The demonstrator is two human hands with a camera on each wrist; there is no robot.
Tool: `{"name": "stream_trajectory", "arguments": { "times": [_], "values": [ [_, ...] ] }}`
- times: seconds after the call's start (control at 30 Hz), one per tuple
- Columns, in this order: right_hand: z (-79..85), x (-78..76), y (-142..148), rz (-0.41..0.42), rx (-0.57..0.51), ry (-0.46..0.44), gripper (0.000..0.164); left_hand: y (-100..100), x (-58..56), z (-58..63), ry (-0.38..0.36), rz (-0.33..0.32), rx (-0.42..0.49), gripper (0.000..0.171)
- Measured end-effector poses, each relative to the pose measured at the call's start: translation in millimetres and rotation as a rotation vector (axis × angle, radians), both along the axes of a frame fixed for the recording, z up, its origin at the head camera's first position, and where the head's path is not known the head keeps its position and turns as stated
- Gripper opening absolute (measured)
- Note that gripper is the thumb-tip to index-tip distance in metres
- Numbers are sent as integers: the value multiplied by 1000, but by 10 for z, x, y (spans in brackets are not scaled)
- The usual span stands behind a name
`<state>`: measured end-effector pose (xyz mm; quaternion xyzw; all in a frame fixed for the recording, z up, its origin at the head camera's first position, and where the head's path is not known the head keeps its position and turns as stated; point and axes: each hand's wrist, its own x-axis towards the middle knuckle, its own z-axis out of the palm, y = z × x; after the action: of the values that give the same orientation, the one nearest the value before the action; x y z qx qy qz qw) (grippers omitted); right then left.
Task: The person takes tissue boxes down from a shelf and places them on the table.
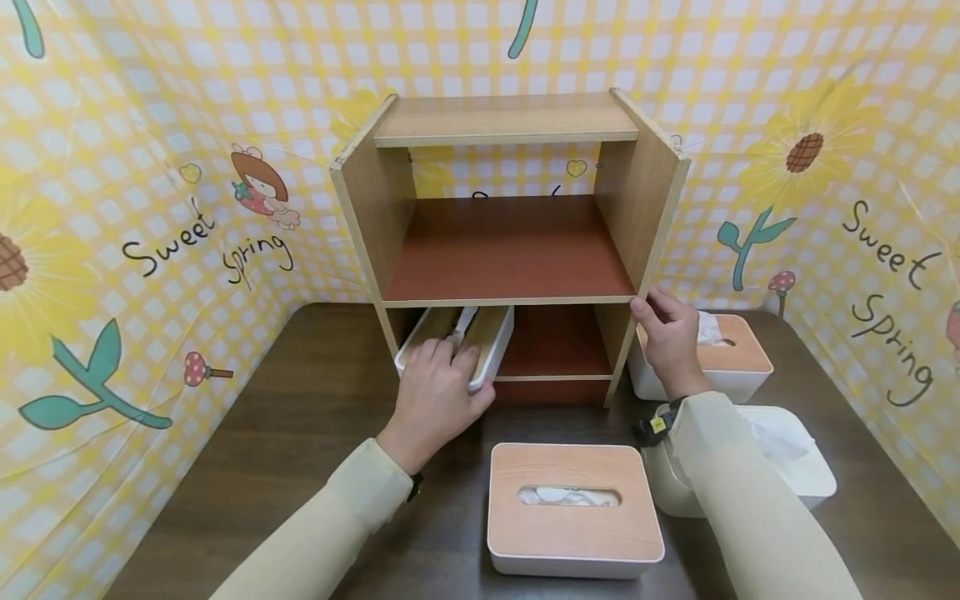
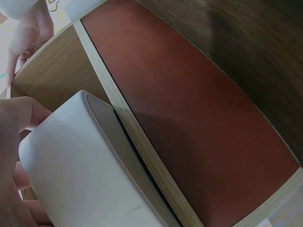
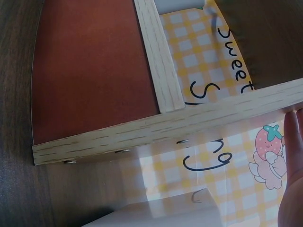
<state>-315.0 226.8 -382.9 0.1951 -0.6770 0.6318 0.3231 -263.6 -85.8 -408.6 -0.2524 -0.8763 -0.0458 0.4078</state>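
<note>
My left hand (image 1: 438,392) grips a white tissue box (image 1: 491,354) with a wood-look lid and a tissue in its slot. The box sits partly inside the left of the shelf unit's lower compartment, its near end sticking out. In the left wrist view, fingers curl round the white box (image 2: 90,161) beside the lower board's front edge. My right hand (image 1: 671,346) touches the right side panel of the wooden shelf unit (image 1: 660,225) from outside, near the middle board. The right wrist view shows fingertips (image 3: 291,123) against that panel (image 3: 109,135).
A wood-lidded tissue box (image 1: 573,533) stands in front of the shelf. To the right are another wood-lidded box (image 1: 738,360) and a white-topped box (image 1: 813,475), partly behind the right forearm. Yellow checked cloth (image 1: 247,108) surrounds the dark table (image 1: 300,400).
</note>
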Motion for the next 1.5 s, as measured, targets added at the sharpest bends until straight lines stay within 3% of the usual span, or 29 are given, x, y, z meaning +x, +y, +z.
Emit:
{"name": "stream_trajectory", "arguments": {
  "times": [0.2, 0.37, 0.5, 0.73, 0.9, 1.13, 1.37, 1.5],
  "values": [
    [5, 6, 1, -3, 0, -5, 25, 25, 29, -4, 4, 64, 2, 50],
    [8, 8, -1, -4, -8, -16, 28, 77, 63, 52, -39, 200, -29, 71],
    [-5, 3, 5, -5, -5, -17, 31, 120, 93, 108, -120, 313, -82, 79],
    [-178, -194, 100, 15, -30, -29, 27, 252, 110, 194, -201, 427, -129, 76],
    [-213, -215, 108, 20, -37, -16, 28, 316, 107, 218, -228, 490, -154, 72],
    [-194, -189, 87, 24, -54, -25, 25, 331, 117, 218, -247, 509, -161, 65],
    [-36, -11, -3, 17, -52, -25, 27, 313, 161, 212, -256, 477, -150, 55],
    [-93, -80, 39, 34, -69, -33, 27, 308, 164, 214, -255, 465, -143, 56]
  ]
}}
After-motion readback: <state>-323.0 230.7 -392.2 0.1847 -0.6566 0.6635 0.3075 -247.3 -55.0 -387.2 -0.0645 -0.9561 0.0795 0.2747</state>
